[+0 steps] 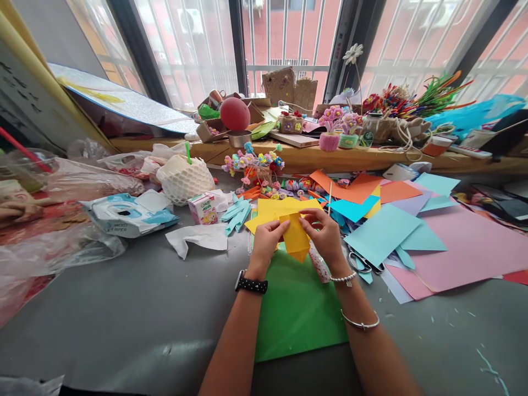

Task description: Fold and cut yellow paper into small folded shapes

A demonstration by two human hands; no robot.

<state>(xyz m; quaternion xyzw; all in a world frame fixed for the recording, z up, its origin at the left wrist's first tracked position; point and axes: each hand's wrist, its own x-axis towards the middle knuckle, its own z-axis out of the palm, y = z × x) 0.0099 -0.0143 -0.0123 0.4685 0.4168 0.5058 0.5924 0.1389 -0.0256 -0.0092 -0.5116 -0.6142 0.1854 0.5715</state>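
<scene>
Head view shows the left hand (265,242) and right hand (325,235) each pinching a top corner of a folded yellow paper (296,237). The paper is up over a green sheet (303,319) on the gray surface (165,313).

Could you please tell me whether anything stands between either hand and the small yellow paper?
Nothing visible does: the left hand and the right hand both grip the small yellow paper near its upper end. The green sheet lies below it and the larger yellow sheet beyond it, neither in between.
</scene>
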